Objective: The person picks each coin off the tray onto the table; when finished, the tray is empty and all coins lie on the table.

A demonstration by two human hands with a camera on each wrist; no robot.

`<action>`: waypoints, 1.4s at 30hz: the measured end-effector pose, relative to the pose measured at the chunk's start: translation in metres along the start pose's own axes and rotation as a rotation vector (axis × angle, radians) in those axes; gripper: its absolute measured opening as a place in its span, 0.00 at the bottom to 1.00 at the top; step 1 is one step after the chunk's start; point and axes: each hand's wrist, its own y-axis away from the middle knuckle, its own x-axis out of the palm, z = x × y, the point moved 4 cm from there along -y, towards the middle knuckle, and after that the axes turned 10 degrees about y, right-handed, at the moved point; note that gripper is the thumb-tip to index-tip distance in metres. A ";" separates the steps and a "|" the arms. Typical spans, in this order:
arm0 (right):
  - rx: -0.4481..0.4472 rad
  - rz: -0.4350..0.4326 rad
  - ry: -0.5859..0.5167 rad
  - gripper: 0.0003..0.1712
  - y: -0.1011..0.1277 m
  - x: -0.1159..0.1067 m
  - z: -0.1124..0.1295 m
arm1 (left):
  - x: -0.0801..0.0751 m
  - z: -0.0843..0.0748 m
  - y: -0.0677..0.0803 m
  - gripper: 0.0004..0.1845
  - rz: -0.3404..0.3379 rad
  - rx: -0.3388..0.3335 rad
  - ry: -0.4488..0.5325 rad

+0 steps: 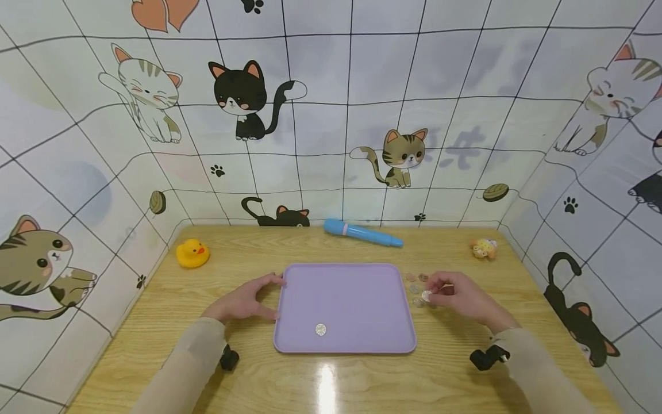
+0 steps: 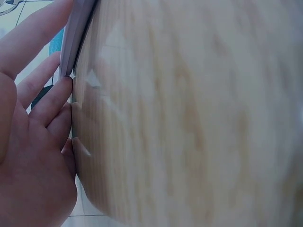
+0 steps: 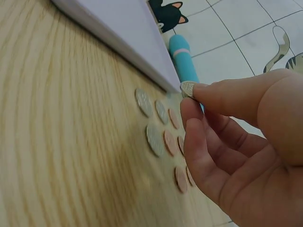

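Rubber duck [image 1: 192, 253]: yellow, upright, near the far left corner of the tabletop [image 1: 248, 374], well apart from everything else.

Left hand [image 1: 244, 300]: rests on the tabletop against the left edge of the tray. Fingers [image 2: 52, 101] straight and lying side by side, their tips touching the tray's rim; they curl round nothing.

Tray [image 1: 357, 287]: lilac, rectangular with rounded corners, flat on the middle of the tabletop, its long side parallel to the near edge.

Coin on tray [image 1: 320, 329]: one silver coin, lying flat near the tray's near edge, a little left of its middle.

Pen-shaped object [image 1: 362, 233]: blue with a pink band, lying along the far edge of the tabletop, behind the tray.

Loose coins [image 3: 163, 127]: a small cluster, some silver and some copper-coloured, flat on the tabletop just beside the tray's right edge, toward its far right corner. Exact count cannot be told.

Held coin [image 3: 188, 88]: silver, lifted clear of the tabletop above the cluster.

Right hand [image 1: 460, 298]: just right of the tray, over the loose coins. Thumb and forefinger clamped on the held coin by its edge; remaining fingers curled beneath.

Small toy [image 1: 484, 248]: orange and pale, near the far right corner of the tabletop; details too small to tell.
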 end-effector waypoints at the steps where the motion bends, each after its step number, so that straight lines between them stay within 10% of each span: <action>1: 0.007 -0.003 0.008 0.05 0.002 -0.001 -0.002 | 0.000 0.000 0.000 0.40 -0.001 -0.002 0.001; 25: 0.041 -0.088 0.350 0.06 0.023 -0.005 -0.030 | -0.002 0.003 -0.002 0.39 0.003 0.031 -0.051; 42: 0.085 -0.129 0.350 0.04 0.024 0.000 -0.030 | -0.002 -0.001 0.000 0.39 -0.001 0.030 -0.043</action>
